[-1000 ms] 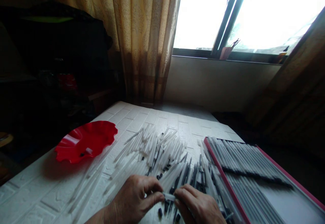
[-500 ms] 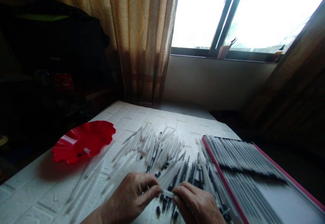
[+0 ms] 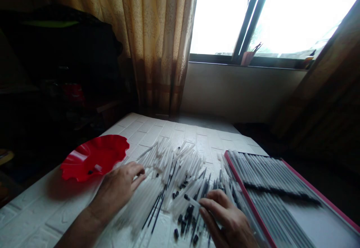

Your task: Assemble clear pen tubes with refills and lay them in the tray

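My right hand (image 3: 227,218) pinches a clear pen barrel (image 3: 194,202) between thumb and fingers. A black plug or cap sits at the barrel's far end, pointing left. My left hand (image 3: 120,186) hovers over the left side of the pile, near the red dish, thumb and forefinger slightly apart with nothing visible between them. Below and between the hands lie loose clear barrels (image 3: 146,199), thin black refills (image 3: 159,206) and several small black caps (image 3: 176,234).
A scalloped red dish (image 3: 112,146) with a few small pieces inside stands at left. On the right lies a pink-edged box (image 3: 242,188) with rows of black-and-clear pens. The white brick-patterned table (image 3: 135,122) reaches toward a curtain (image 3: 157,45) and window.
My left hand has let go of the small clear piece both hands held and moved left and away. My right hand keeps its pinch and has shifted slightly right.
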A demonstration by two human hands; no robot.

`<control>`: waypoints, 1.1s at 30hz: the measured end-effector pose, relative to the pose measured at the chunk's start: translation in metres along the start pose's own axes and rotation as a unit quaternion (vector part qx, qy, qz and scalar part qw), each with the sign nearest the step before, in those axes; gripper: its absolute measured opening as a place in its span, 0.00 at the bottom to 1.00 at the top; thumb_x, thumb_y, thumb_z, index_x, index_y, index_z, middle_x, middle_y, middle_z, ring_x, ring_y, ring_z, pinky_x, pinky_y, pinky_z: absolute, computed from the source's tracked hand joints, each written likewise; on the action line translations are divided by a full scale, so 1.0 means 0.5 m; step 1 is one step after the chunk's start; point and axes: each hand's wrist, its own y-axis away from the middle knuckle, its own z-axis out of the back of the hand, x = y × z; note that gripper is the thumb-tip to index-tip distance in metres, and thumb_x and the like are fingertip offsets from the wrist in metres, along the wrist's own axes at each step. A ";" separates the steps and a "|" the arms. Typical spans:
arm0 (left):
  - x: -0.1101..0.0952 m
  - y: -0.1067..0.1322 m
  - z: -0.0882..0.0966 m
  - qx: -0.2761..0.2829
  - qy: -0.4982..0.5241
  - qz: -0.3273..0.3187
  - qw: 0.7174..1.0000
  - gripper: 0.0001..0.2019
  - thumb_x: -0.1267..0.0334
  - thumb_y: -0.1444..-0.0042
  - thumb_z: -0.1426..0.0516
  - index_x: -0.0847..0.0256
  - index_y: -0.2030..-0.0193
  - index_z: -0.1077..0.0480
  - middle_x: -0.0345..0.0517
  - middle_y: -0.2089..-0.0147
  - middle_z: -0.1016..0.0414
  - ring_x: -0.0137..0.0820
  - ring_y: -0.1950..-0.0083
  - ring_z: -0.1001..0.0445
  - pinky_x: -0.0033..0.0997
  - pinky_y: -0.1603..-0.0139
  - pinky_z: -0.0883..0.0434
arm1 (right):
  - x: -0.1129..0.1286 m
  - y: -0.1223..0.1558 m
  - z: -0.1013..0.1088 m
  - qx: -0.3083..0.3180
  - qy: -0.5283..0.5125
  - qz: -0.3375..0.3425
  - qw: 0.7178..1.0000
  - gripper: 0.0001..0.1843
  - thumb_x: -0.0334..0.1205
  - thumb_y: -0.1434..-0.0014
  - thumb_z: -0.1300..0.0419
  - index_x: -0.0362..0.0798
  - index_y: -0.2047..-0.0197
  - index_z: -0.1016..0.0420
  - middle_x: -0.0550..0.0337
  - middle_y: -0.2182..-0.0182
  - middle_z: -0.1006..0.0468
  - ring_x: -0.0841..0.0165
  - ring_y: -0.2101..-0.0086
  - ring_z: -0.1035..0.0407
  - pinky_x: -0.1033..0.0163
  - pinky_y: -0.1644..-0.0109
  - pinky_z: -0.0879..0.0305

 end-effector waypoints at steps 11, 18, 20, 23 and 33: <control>0.050 0.014 0.004 0.086 -0.083 0.046 0.992 0.09 0.70 0.45 0.46 0.58 0.67 0.24 0.51 0.62 0.18 0.47 0.55 0.21 0.38 0.59 0.32 | 0.004 0.004 -0.002 -0.107 -0.137 -0.163 0.971 0.12 0.50 0.34 0.44 0.51 0.62 0.27 0.61 0.71 0.24 0.66 0.72 0.28 0.67 0.67 0.32; 0.056 0.005 -0.002 0.107 -0.067 0.036 0.991 0.10 0.70 0.43 0.48 0.59 0.64 0.25 0.52 0.59 0.19 0.47 0.54 0.22 0.40 0.56 0.31 | 0.012 -0.001 -0.007 -0.146 -0.335 -0.288 0.885 0.19 0.59 0.42 0.38 0.50 0.64 0.26 0.66 0.77 0.33 0.71 0.77 0.38 0.70 0.74 0.37; 0.057 0.006 -0.002 0.106 -0.062 0.036 0.992 0.10 0.70 0.42 0.49 0.60 0.62 0.25 0.52 0.59 0.19 0.48 0.53 0.22 0.42 0.55 0.31 | 0.015 -0.003 -0.008 -0.155 -0.357 -0.310 0.867 0.20 0.60 0.44 0.37 0.50 0.64 0.25 0.66 0.78 0.34 0.71 0.77 0.39 0.70 0.75 0.38; 0.053 0.007 0.004 0.099 -0.056 0.035 0.993 0.11 0.68 0.40 0.50 0.61 0.60 0.26 0.52 0.60 0.19 0.49 0.55 0.21 0.43 0.56 0.30 | 0.017 -0.004 -0.009 -0.167 -0.370 -0.330 0.852 0.22 0.61 0.47 0.34 0.50 0.64 0.24 0.65 0.77 0.31 0.70 0.77 0.37 0.68 0.74 0.36; -0.027 0.016 -0.014 0.058 0.234 -0.131 0.962 0.11 0.59 0.38 0.47 0.56 0.57 0.25 0.42 0.56 0.19 0.34 0.55 0.22 0.27 0.54 0.30 | 0.027 -0.026 0.013 -0.251 -0.463 -0.374 0.763 0.23 0.56 0.56 0.26 0.49 0.65 0.22 0.60 0.71 0.19 0.69 0.74 0.27 0.70 0.75 0.31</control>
